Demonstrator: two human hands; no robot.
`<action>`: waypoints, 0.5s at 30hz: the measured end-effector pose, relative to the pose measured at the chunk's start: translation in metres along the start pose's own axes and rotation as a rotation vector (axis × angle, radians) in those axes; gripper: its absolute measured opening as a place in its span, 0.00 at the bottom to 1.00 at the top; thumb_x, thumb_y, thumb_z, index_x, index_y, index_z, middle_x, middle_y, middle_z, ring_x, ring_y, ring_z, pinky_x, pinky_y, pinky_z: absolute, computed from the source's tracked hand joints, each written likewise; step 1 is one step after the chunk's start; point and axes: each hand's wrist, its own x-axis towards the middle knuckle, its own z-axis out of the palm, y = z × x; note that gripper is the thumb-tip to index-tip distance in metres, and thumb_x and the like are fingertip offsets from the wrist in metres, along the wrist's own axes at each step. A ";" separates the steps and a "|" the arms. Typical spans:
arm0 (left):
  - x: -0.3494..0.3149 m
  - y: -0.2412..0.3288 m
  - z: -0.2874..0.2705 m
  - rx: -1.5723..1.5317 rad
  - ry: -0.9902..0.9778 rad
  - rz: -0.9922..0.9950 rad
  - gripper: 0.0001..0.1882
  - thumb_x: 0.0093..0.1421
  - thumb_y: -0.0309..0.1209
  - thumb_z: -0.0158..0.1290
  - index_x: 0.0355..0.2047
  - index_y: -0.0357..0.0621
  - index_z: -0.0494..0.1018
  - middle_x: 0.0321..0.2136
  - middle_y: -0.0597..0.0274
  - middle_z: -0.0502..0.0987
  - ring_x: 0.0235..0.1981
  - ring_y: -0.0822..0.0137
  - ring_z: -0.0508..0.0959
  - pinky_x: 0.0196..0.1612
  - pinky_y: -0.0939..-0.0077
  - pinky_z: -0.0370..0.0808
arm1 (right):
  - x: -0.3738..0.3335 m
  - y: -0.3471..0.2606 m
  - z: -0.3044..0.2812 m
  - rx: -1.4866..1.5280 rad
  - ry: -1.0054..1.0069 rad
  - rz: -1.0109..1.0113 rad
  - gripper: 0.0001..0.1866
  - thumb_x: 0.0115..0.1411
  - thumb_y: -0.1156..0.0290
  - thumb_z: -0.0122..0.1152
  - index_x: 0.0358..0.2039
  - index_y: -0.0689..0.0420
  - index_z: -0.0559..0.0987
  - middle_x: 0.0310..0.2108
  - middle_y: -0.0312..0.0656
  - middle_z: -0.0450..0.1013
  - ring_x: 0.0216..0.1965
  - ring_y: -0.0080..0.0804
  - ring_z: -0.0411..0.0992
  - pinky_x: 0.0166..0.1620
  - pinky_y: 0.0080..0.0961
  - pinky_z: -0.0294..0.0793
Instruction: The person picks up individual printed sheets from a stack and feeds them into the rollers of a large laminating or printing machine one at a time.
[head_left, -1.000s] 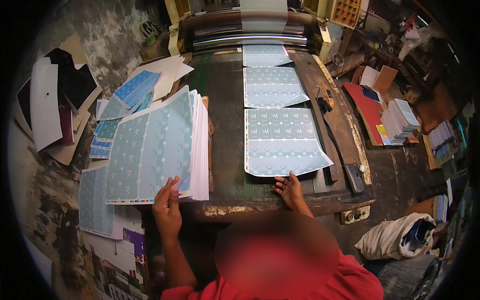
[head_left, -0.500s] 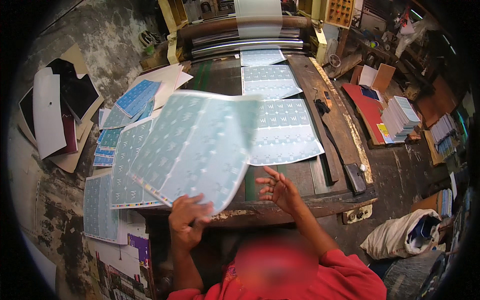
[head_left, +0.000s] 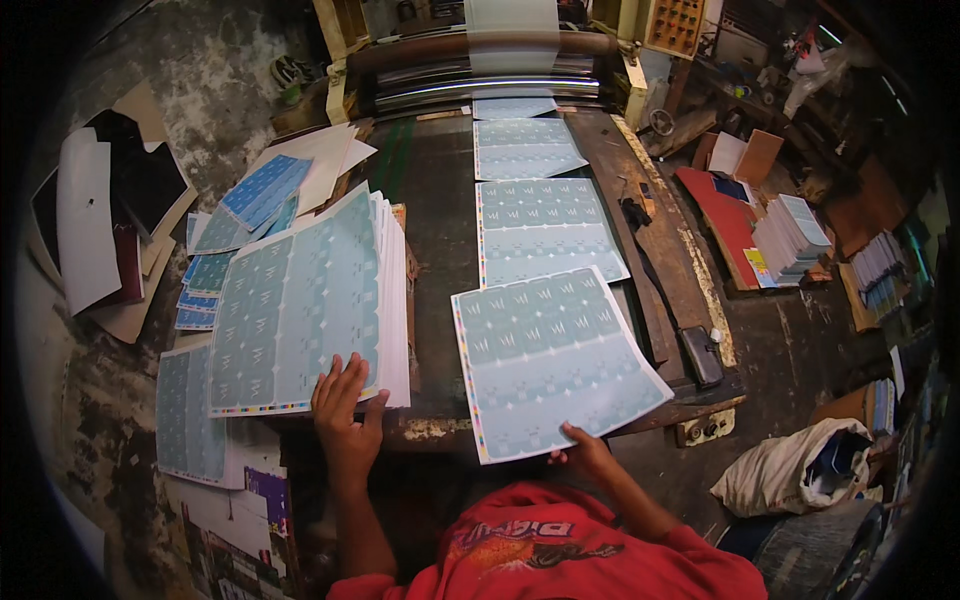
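Note:
My right hand (head_left: 582, 450) pinches the near edge of a printed sheet (head_left: 545, 350), pale green and blue with a strip of colour patches down its left side. That sheet is tilted over the front of the machine's feed table. On the left, my left hand (head_left: 345, 402) lies with fingers spread on the lower right corner of a thick stack of printed sheets (head_left: 300, 290). Further up the table, more printed sheets (head_left: 545, 225) follow one another in a line from the rollers (head_left: 490, 88).
A dark belt bed (head_left: 425, 215) runs to the rollers. Blue printed sheets (head_left: 265, 190) and pale boards lie beyond the stack. Another pile of printed sheets (head_left: 190, 415) sits lower left. A black pouch (head_left: 700, 355) lies at the right edge, and a white sack (head_left: 795, 465) stands below it.
The sheet from my left hand now lies on the stack, with that hand flat on it. My right hand, open before, has taken the front sheet's near edge and drawn it toward me.

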 end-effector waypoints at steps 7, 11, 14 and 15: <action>0.003 -0.001 0.010 -0.126 0.144 -0.081 0.13 0.64 0.33 0.50 0.41 0.38 0.80 0.46 0.54 0.80 0.55 0.51 0.73 0.61 0.55 0.61 | -0.027 0.029 0.001 0.024 0.085 0.029 0.22 0.68 0.54 0.48 0.49 0.61 0.69 0.31 0.47 0.76 0.29 0.32 0.74 0.41 0.35 0.76; 0.008 0.001 0.020 -0.168 0.200 -0.128 0.14 0.66 0.30 0.46 0.38 0.34 0.79 0.44 0.53 0.80 0.53 0.49 0.75 0.58 0.58 0.65 | -0.010 0.018 -0.010 0.136 0.064 0.036 0.24 0.68 0.53 0.47 0.51 0.62 0.68 0.31 0.51 0.76 0.28 0.36 0.75 0.44 0.41 0.77; 0.001 -0.003 0.035 -0.476 0.239 -0.308 0.19 0.69 0.34 0.44 0.55 0.36 0.69 0.49 0.47 0.76 0.49 0.57 0.76 0.46 0.67 0.75 | 0.014 0.004 -0.011 0.191 0.080 -0.023 0.28 0.68 0.49 0.46 0.54 0.63 0.66 0.33 0.56 0.77 0.28 0.40 0.76 0.43 0.42 0.77; -0.003 -0.013 0.037 -0.417 0.209 -0.310 0.22 0.70 0.36 0.44 0.59 0.37 0.65 0.50 0.48 0.76 0.49 0.60 0.76 0.43 0.69 0.77 | 0.024 -0.001 -0.014 0.157 0.075 0.011 0.30 0.67 0.46 0.46 0.53 0.62 0.67 0.34 0.55 0.77 0.28 0.39 0.77 0.42 0.38 0.78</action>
